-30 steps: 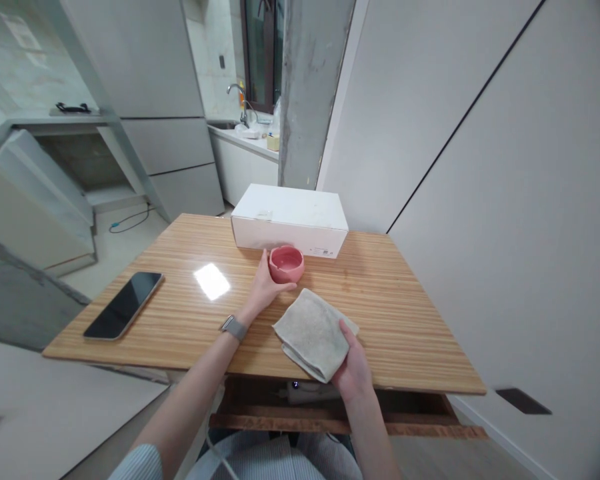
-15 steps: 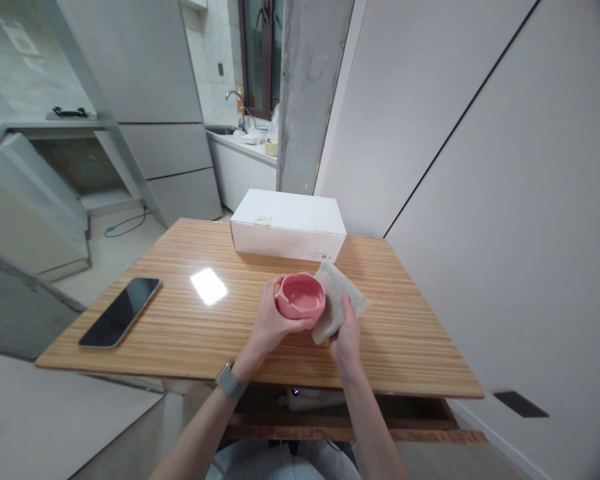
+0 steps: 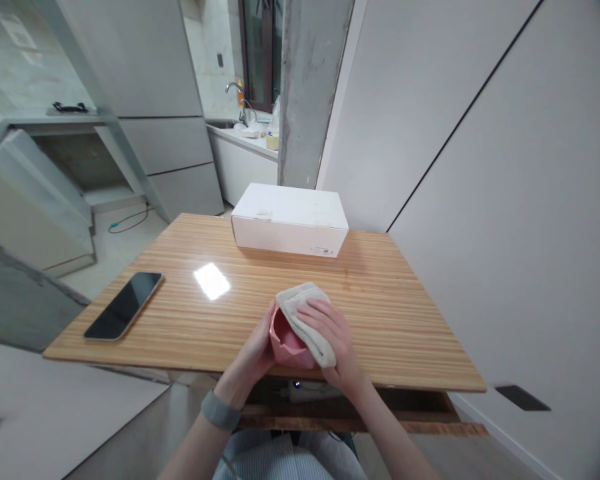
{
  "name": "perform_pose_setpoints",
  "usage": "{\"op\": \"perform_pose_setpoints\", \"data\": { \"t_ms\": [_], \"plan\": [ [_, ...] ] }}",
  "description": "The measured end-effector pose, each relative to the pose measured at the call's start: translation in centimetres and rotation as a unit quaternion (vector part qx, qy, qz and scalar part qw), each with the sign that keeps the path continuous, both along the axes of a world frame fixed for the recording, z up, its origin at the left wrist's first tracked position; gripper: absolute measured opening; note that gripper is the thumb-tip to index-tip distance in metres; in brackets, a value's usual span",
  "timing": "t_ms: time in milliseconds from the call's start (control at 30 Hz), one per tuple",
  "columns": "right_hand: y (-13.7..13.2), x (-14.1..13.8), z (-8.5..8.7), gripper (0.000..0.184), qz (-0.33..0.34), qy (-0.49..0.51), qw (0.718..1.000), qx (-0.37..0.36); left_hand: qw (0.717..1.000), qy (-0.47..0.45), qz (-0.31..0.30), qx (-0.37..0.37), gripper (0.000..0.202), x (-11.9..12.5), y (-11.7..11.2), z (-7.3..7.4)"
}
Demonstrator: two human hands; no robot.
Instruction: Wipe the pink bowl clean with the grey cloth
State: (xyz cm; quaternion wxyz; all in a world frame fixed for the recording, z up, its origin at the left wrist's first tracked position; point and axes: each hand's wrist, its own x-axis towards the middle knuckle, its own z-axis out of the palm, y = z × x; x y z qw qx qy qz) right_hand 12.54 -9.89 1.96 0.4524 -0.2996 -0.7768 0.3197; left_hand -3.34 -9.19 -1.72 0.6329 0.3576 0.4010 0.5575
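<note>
A pink bowl-like pot (image 3: 291,355) with an uneven rim is tilted near the front edge of the table. Its left side is gripped by my left hand (image 3: 256,343), which wears a grey watch band on the wrist. My right hand (image 3: 339,340) presses a folded off-white cloth (image 3: 300,301) over the pot's right side and part of its opening. The fingers lie across the cloth, with the thumb hidden. Part of the pot's inside shows between the cloth and my left hand.
A white box (image 3: 290,220) stands at the back of the wood-grain table (image 3: 390,300). At the left lies a black phone (image 3: 125,307). Under the front edge, an open drawer (image 3: 405,403) holds a white object. A sink with a tap (image 3: 240,103) is farther back.
The pot has come nearer to me and tipped over. The cloth, beside the pot before, now covers its right side, with my right hand on top of it.
</note>
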Motion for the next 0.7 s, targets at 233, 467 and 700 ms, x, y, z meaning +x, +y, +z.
{"op": "perform_pose_setpoints", "data": {
  "t_ms": [233, 467, 700],
  "plan": [
    [0.5, -0.6, 0.2, 0.048, 0.027, -0.187, 0.977, 0.095, 0.991, 0.013, 0.131, -0.029, 0.048, 0.7, -1.3, -0.1],
    [0.8, -2.2, -1.8, 0.037, -0.08, -0.111, 0.989, 0.061, 0.983, -0.036, 0.179, -0.001, 0.04, 2.6, -3.0, -0.6],
    [0.1, -2.5, -1.0, 0.045, -0.039, -0.224, 0.958, 0.173, 0.963, -0.249, 0.005, -0.103, 0.043, 0.3, -1.2, 0.7]
  ]
}}
